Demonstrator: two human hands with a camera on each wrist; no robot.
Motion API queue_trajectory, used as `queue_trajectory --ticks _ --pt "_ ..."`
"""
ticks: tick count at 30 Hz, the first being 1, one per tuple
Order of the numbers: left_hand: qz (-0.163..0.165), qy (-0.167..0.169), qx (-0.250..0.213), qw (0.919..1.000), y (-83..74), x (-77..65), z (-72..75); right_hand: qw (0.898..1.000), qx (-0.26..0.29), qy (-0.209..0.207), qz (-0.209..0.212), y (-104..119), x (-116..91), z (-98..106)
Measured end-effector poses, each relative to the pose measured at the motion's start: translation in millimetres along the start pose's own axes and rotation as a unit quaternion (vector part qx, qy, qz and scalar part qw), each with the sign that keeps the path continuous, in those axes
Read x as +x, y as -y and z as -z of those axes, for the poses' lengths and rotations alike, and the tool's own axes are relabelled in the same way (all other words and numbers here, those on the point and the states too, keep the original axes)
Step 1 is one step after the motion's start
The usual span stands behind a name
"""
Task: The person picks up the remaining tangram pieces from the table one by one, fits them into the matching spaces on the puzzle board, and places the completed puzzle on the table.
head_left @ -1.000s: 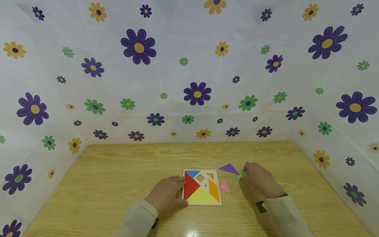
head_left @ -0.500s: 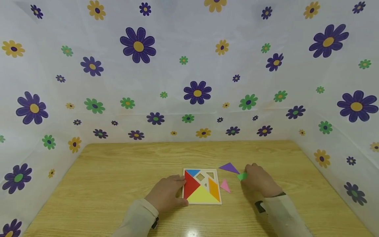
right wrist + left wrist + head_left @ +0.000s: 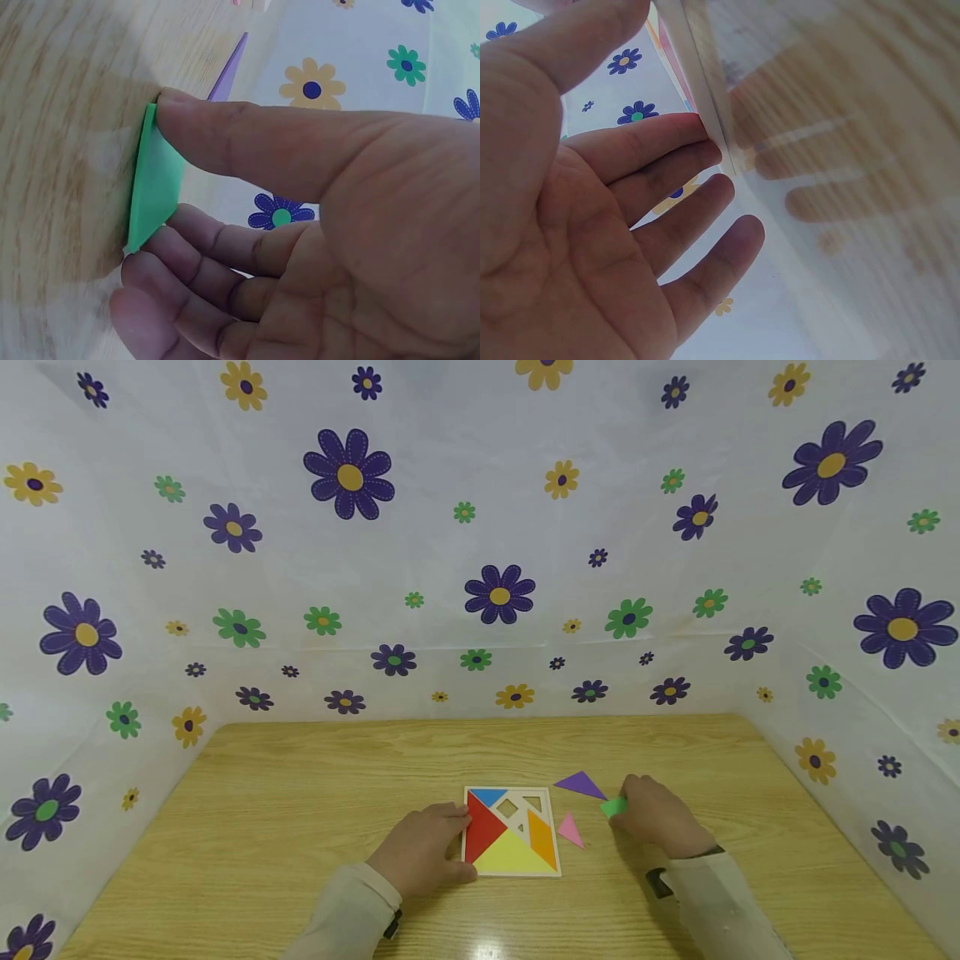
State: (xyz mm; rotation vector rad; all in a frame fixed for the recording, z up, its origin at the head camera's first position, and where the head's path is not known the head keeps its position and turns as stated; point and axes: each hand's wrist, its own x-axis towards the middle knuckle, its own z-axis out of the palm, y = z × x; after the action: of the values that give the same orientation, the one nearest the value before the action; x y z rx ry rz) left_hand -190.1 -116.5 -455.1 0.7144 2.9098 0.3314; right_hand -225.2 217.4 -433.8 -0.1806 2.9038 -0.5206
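So far, four pieces (image 3: 486, 832) sat in the board (image 3: 546, 806), left hand (image 3: 422, 850) touching its edge, fingers straight. Right hand (image 3: 663, 815) pinched the green piece (image 3: 611, 808); purple piece (image 3: 581, 785) and pink piece (image 3: 570, 832) lay loose beside it.

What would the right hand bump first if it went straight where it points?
Beyond the green piece it grips, the right hand would probably meet the purple triangle first, though depth is unclear.

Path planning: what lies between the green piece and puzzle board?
In the head view, the pink triangle lies between them; the purple triangle is farther back.
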Motion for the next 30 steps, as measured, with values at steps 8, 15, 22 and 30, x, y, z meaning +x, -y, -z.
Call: queue_trajectory --ticks 8,15,22,30 --pt "0.001 -0.004 0.004 1.0 3.2 2.9 -6.2 0.999 0.045 0.004 -0.005 0.3 -0.2 2.7" --pt "-0.003 -0.008 0.002 1.0 4.4 2.8 -7.2 0.998 0.068 0.002 -0.006 2.8 -1.8 5.8" --pt "-0.001 -0.004 -0.003 1.0 3.8 1.8 -6.6 0.997 0.071 -0.009 0.001 3.9 -1.6 6.3" --pt "-0.001 -0.003 0.0 1.0 2.8 0.8 -6.1 0.996 0.068 -0.045 0.022 6.1 2.5 5.7"
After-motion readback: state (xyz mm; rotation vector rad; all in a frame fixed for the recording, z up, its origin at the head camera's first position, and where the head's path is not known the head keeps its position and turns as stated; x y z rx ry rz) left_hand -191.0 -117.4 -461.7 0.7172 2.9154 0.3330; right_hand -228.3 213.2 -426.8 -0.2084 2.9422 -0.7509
